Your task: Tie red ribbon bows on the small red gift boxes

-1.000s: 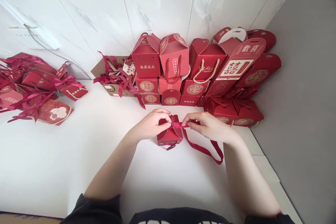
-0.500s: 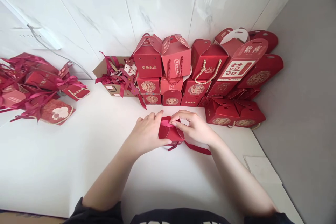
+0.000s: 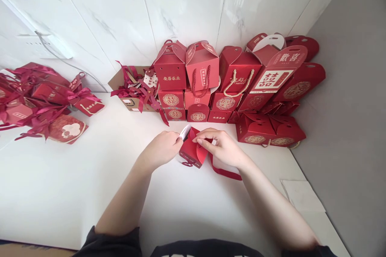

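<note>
You are folding the small red box (image 3: 190,156) on the table (image 3: 75,180) just before the stack of boxes (image 3: 211,84), left hand (image 3: 161,149) pinching one flap (image 3: 184,132), right hand (image 3: 225,149) gripping the opposite one; next, I judge, the flaps need meeting squarely.

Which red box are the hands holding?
The small red box alone in the middle of the white table, its top flaps open, between the left hand and right hand. The other boxes stand stacked against the wall, untouched.
</note>
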`<state>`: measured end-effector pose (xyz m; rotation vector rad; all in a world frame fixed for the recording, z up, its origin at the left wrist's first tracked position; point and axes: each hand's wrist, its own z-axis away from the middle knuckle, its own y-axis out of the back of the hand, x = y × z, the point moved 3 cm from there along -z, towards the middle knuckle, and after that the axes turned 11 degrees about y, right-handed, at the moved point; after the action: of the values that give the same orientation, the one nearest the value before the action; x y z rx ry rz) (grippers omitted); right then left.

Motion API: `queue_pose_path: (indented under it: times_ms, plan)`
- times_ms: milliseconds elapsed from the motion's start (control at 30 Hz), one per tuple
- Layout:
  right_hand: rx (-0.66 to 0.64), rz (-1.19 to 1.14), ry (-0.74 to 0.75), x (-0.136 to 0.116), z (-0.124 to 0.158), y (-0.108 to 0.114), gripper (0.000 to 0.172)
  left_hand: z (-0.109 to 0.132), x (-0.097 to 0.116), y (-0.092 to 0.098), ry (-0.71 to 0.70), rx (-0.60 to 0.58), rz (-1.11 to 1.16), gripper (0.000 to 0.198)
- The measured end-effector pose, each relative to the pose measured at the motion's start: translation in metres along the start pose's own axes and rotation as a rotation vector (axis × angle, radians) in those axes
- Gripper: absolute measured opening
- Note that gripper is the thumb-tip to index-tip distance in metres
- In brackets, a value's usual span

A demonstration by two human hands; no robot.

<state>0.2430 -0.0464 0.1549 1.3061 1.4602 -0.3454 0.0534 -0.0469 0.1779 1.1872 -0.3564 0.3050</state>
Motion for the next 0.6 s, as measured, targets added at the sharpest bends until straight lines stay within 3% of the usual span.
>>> queue_pose_path:
  times_ms: [200, 600]
  plan:
    - [-0.042, -0.170, -0.007, -0.0001, -0.0009, -0.0065, 0.020, -0.0002, 0.0005, 0.0010, -0.008, -0.006, -0.009, 0.033]
    - [-0.043, -0.233, -0.040, 0.0026, -0.0009, -0.0090, 0.021, 0.0016, 0.0007, 0.0019, -0.010, -0.008, -0.053, 0.034]
